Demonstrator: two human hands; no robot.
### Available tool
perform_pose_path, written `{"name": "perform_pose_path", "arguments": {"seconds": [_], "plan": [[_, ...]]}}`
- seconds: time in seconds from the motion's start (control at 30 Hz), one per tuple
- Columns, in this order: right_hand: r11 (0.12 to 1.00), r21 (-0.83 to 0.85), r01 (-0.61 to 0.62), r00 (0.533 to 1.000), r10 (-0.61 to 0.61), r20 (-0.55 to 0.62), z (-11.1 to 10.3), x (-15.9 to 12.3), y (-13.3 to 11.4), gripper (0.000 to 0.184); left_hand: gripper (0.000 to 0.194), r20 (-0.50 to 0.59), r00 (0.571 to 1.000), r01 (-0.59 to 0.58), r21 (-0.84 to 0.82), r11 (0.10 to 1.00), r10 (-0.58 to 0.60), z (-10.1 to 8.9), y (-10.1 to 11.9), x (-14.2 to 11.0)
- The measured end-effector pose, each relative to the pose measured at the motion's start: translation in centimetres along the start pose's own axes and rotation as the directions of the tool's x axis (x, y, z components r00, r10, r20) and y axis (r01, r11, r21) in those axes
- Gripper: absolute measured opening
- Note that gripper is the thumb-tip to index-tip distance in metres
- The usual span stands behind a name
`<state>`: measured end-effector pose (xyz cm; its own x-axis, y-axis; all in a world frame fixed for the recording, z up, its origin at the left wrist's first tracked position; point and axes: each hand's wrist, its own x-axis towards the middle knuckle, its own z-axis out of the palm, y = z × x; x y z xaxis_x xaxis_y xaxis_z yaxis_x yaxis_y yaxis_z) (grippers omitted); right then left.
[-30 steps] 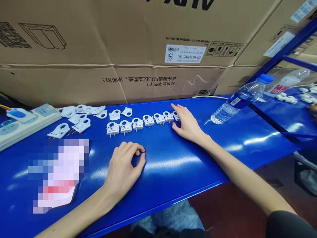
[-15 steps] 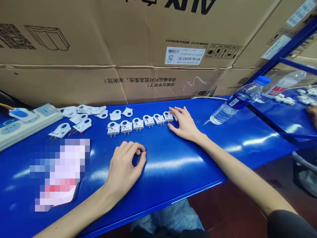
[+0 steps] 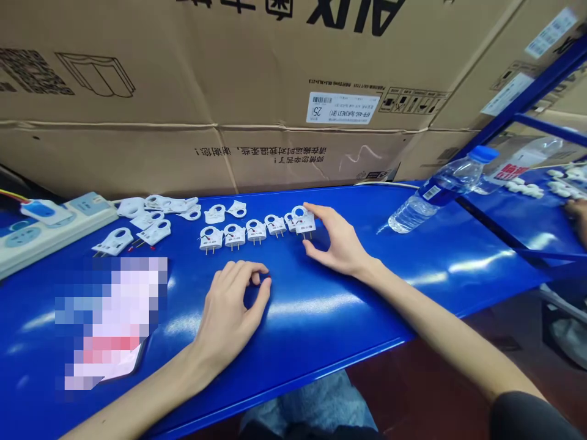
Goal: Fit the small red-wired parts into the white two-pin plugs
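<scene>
Right hand [image 3: 342,244] holds a white two-pin plug half [image 3: 304,222] between thumb and fingers [image 3: 316,211], at the right end of the row of plug halves [image 3: 247,232], pins pointing toward the person. The held piece sits partly over the last one in the row; whether it is lifted clear of the blue tabletop [image 3: 321,305] or only tilted, I cannot tell.

Left hand [image 3: 232,311] rests on the tabletop in front of the row, thumb and forefinger pinched together — something tiny may be between them, but it is too small to make out. Hand otherwise loosely curled.

Further left: a loose cluster of plug cover shells [image 3: 151,214], some with ring holes, some with red-tipped bits beside them; a power strip [image 3: 55,223] at the tabletop's edge. A water bottle [image 3: 435,189] lies on its side to the right, well apart from the row. Cardboard cartons [image 3: 229,91] stand behind.

Judgement on handling: the plug half is small and light, so a grip by its side walls — clear of the pins and of the parts seated inside — looks best. Neighbouring pieces stand close; moving it straight up should avoid knocking the row.
</scene>
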<state>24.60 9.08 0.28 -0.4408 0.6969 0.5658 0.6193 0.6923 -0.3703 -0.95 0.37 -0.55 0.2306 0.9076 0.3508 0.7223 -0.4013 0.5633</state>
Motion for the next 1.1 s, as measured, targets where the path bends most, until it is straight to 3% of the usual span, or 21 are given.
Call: {"name": "perform_pose_path", "arguments": {"seconds": [0.13,0.27,0.7,1.1], "plan": [[0.986,0.067,0.151,0.987,-0.155,0.05,0.7,-0.5,-2.9,0.068,0.015,-0.005,1.0,0.019,-0.022,1.0,-0.019,-0.1,0.0,-0.1],[0.965,0.11,0.239,0.967,-0.246,0.058,1.3,-0.9,-4.0,0.066,0.014,-0.021,0.999,0.027,-0.034,0.999,-0.027,-0.1,-0.1,-0.1],[0.949,0.121,0.291,0.948,-0.303,0.096,1.6,-1.1,-3.8,0.059,0.017,-0.013,0.999,0.035,-0.022,0.999,-0.035,-0.1,0.0,0.2],[0.968,0.084,0.237,0.956,-0.247,0.158,1.6,-1.1,-3.8,0.053,0.014,-0.05,0.998,-0.029,-0.048,0.998,0.027,-0.4,0.4,0.4]]}}
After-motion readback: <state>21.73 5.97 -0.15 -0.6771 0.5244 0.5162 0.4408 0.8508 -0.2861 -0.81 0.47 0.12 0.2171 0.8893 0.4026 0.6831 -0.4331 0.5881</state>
